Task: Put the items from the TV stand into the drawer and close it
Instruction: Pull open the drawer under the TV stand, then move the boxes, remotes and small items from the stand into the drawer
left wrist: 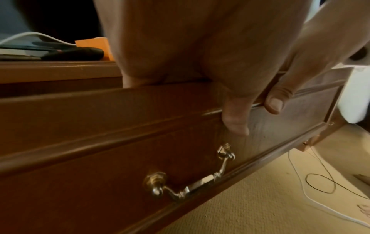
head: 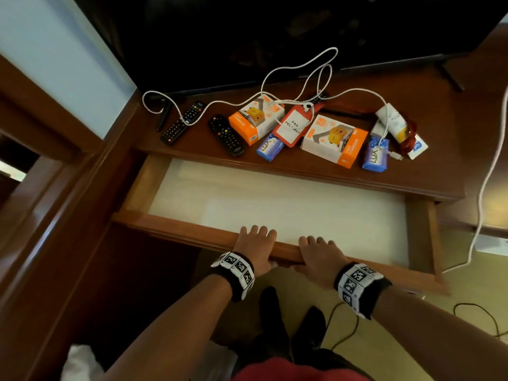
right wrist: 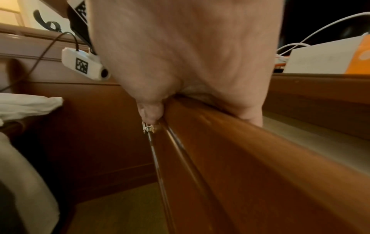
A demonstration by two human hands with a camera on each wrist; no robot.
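The wooden drawer stands pulled out, and its white-lined bottom holds nothing. My left hand and right hand both grip the top edge of the drawer front, fingers curled inside and thumbs outside. A brass handle hangs below my left thumb. On the TV stand lie two remotes, two orange charger boxes, a red badge holder, two blue Lux soaps, a white tube and a tangled white cable.
A dark TV stands behind the items. A white cord hangs down past the stand's right end to the floor, where a black cable loops. My feet in black socks stand under the drawer. A wall closes the left side.
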